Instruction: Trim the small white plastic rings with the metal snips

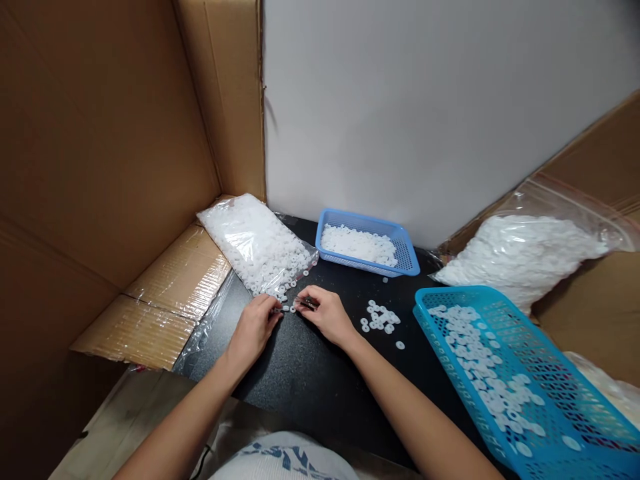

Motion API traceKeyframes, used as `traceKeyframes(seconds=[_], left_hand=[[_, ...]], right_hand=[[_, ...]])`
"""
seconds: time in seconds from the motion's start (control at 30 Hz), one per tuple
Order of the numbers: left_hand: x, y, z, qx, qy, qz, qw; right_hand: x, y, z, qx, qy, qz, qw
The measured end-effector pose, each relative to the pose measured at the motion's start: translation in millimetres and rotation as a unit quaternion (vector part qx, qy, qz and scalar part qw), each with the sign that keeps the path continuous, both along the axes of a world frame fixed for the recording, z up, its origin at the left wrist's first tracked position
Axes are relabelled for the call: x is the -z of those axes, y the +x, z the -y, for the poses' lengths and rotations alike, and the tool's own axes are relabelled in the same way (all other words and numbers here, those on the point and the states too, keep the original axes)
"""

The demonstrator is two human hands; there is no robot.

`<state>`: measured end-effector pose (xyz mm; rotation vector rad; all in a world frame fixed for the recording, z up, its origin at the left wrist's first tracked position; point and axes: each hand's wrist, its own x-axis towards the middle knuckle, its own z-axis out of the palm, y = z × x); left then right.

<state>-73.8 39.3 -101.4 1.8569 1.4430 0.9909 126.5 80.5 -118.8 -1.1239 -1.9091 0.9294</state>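
My left hand [253, 325] rests low over the black tabletop, its fingers closed in a pinch by a few small white plastic rings [293, 309]. What it holds, if anything, is too small to make out. Just across from it, my right hand [327, 315] is closed too, thumb and fingers meeting around a small dark spot that I cannot name. The rings lie between the two sets of fingertips. Right behind them, a clear plastic bag [250, 237] lies with its mouth toward my hands, full of similar white rings, some spilling out.
A blue basket [369, 268] of small white pieces stands against the wall. Loose white discs [381, 317] lie right of my hands. A larger turquoise basket [453, 375] holds more discs. Behind it sits a full zip bag [525, 250]. Cardboard [170, 280] borders the left.
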Motion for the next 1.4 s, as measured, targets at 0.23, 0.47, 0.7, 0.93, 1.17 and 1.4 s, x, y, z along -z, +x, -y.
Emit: traceKeyframes(seconds=[0.23,0.47,0.7,0.93,1.17,1.4], left_hand=[[-9.0,-1,5,-0.041,-0.053,0.104,0.992],[-27.2,-2,5,-0.071,-0.202,0.302,0.929],[-63.0,36,9,0.007,-0.330,0.430,0.840],[-84.3,76,17,0.075,-0.379,0.487,0.784],[-92.3,93,29,0.066,-0.377,0.521,0.763],[-103.7,99,40,0.087,-0.386,0.565,0.724]], right_hand=[[3.7,-6,3,0.001,-0.033,-0.052,0.998],[-8.0,-7,10,0.021,-0.089,-0.141,0.986],[-53.4,15,44,0.079,-0.133,-0.267,0.951],[-73.3,38,72,0.157,-0.100,-0.318,0.930],[-83.5,46,97,0.160,-0.064,-0.292,0.941],[-91.0,40,109,0.147,-0.013,-0.302,0.942]])
